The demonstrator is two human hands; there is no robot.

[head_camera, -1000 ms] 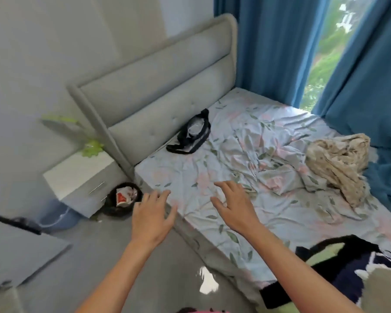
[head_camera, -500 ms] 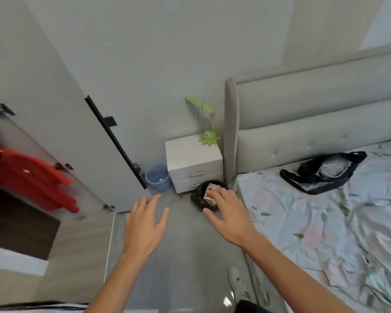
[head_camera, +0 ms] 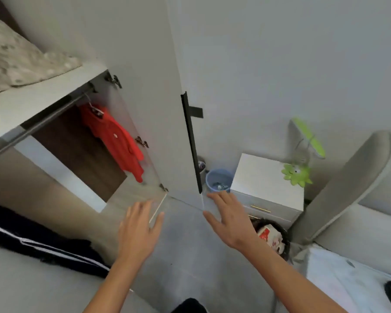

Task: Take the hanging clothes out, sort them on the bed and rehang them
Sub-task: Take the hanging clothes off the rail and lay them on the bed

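dark garment point(head_camera: 43, 245) cut off at left edge, bin point(head_camera: 273, 238) partly behind right hand point(head_camera: 231, 219)

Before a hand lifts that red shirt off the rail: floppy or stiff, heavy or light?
Probably floppy: the red shirt drapes slack from its hanger, sleeve dangling. Likely light, since the fabric looks thin. It may swing or slip off the hanger if tugged sideways; lifting by the hook seems safer.

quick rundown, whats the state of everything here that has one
wardrobe door: swung open
red shirt: hanging on a hanger from the rail
dark striped garment: lying crumpled, not hung
nightstand drawers: closed
blue bin: upright, some litter inside
left hand: open, empty
right hand: open, empty
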